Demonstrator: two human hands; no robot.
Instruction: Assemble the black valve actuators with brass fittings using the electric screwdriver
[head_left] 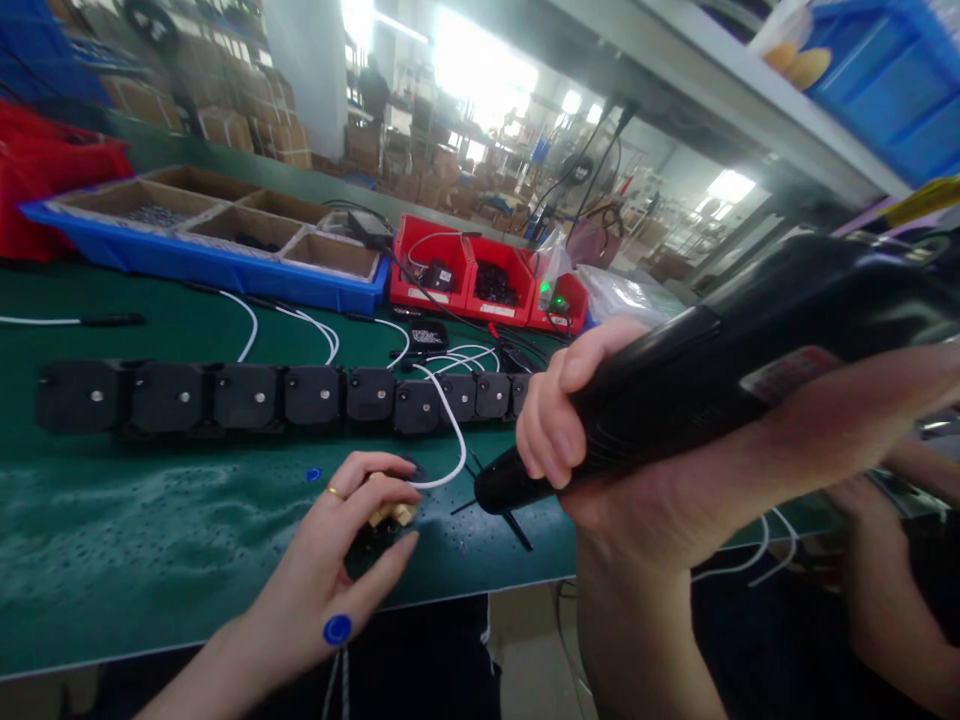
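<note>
My right hand is wrapped around a black electric screwdriver, whose tapered nose tilts down and left over the bench. My left hand curls its fingers around a small dark part with beige blocks, low over the green mat. A white cable arcs from beside that part up toward the row behind. Most of the held part is hidden by my fingers. The screwdriver's nose is to the right of my left hand, apart from it. Thin black rods show near the nose.
Several black square housings stand in a row across the bench. Behind them are a blue divided tray and red bins with black parts. A shelf with a blue crate hangs upper right. Another person's arm is at the right.
</note>
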